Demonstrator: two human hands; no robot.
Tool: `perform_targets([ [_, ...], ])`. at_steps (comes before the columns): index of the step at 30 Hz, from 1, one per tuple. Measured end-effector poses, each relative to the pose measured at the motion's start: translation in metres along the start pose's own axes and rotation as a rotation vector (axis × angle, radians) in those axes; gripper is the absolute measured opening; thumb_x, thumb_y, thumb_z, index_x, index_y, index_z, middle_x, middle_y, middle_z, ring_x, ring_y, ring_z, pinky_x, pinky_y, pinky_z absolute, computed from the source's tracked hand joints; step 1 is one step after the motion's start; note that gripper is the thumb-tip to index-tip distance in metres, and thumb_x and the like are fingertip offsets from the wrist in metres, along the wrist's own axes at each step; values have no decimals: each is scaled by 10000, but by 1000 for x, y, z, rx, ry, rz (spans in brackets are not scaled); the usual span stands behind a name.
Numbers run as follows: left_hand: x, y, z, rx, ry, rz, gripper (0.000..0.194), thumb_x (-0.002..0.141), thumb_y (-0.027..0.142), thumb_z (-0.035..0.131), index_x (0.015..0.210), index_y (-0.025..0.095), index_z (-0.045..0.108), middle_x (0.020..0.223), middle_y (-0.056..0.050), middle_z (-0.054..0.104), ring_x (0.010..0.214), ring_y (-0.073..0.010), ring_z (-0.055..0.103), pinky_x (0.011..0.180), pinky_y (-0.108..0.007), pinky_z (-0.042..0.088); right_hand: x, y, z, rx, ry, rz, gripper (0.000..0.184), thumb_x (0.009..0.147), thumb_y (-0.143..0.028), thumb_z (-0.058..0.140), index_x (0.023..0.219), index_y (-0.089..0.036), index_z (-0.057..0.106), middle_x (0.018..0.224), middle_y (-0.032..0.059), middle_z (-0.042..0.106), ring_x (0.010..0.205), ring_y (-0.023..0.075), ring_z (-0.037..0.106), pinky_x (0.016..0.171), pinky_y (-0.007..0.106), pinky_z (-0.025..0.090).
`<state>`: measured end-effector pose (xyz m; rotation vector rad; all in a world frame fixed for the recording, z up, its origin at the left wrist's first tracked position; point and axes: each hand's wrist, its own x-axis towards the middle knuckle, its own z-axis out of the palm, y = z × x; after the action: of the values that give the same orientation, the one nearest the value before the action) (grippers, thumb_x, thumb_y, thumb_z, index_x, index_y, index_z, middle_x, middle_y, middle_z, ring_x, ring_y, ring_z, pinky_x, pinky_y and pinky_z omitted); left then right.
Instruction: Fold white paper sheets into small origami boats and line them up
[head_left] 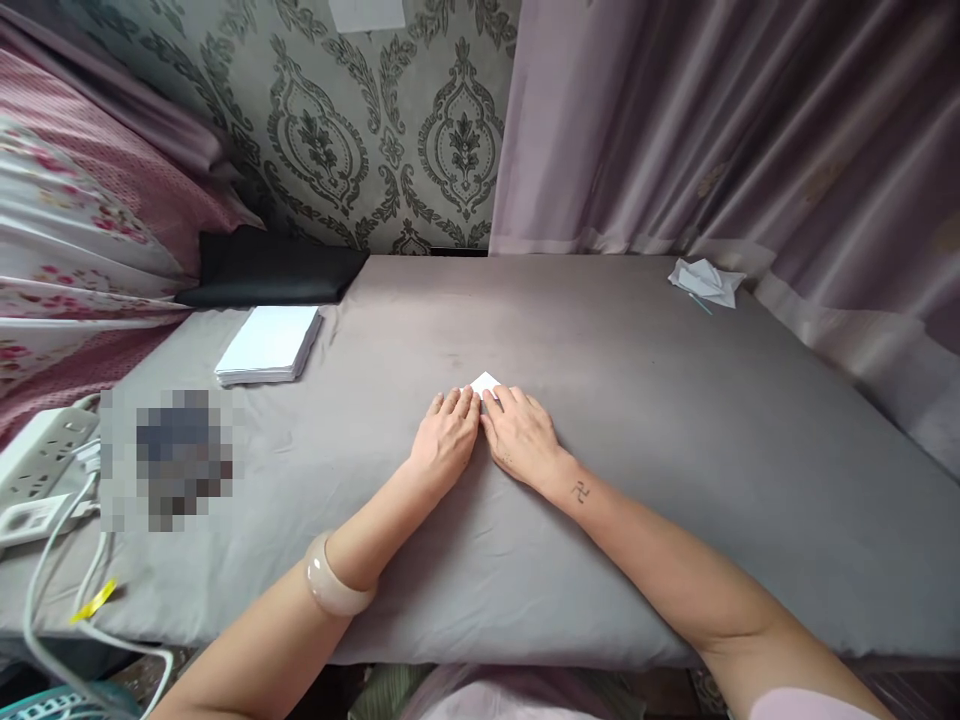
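Note:
A small white sheet of paper (485, 382), its visible part ending in a point at the far side, lies on the grey cloth-covered table (600, 360). My left hand (448, 432) rests flat over its left part, fingers stretched forward. Over the right part lies my right hand (521, 430), palm down with fingers extended. The two hands nearly meet at the middle, and most of the paper is hidden beneath them. Whether it is folded under my fingers cannot be seen.
A stack of white paper (268, 340) sits to the left, before a black cushion-like item (277, 268). Folded white papers (706, 282) lie at the far right. A power strip (45, 455) with white cables stands at the left edge, near a yellow tag (94, 602) and a blurred-out patch.

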<state>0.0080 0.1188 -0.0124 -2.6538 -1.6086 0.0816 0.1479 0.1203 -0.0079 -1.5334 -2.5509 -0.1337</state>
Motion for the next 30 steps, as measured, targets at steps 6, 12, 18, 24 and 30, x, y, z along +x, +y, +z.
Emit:
perform_targets([
  [6, -8, -17, 6, -33, 69, 16, 490, 872, 95, 357, 1349, 45, 459, 1425, -184, 461, 1310, -278, 454, 1074, -393, 374, -2, 5, 3, -6, -11, 40, 386, 976, -275, 339, 1247, -88, 540, 1083, 156, 598, 950, 256, 507, 789, 372, 424],
  [12, -10, -24, 1, -99, 153, -6, 385, 879, 147, 400, 1227, 126, 564, 1341, -134, 560, 1215, -244, 539, 980, -349, 444, -2, 15, 3, 24, -24, 95, 318, 951, -205, 381, 1149, -97, 606, 1039, 156, 601, 940, 259, 520, 747, 358, 434],
  [18, 21, -23, -9, -127, 157, -108, 318, 910, 407, 494, 891, 135, 657, 987, -130, 667, 932, -269, 598, 729, -352, 461, 7, 47, 11, 298, 68, 115, 176, 927, -254, 501, 956, -185, 660, 984, 80, 609, 950, 204, 540, 793, 296, 445],
  [24, 49, -22, 2, -238, 286, 104, 239, 934, 347, 486, 1029, 178, 625, 1054, -76, 658, 978, -225, 562, 795, -336, 400, 15, 57, 18, 301, 124, 62, 240, 972, -259, 399, 939, -201, 630, 987, 80, 604, 970, 205, 546, 754, 292, 454],
  [30, 50, -20, -4, -486, 439, 44, 293, 961, 297, 404, 889, 173, 660, 906, -80, 673, 848, -197, 567, 770, -339, 374, 30, 58, 8, 638, 369, 154, 223, 952, -322, 426, 942, -188, 604, 996, 97, 635, 962, 206, 581, 837, 347, 478],
])
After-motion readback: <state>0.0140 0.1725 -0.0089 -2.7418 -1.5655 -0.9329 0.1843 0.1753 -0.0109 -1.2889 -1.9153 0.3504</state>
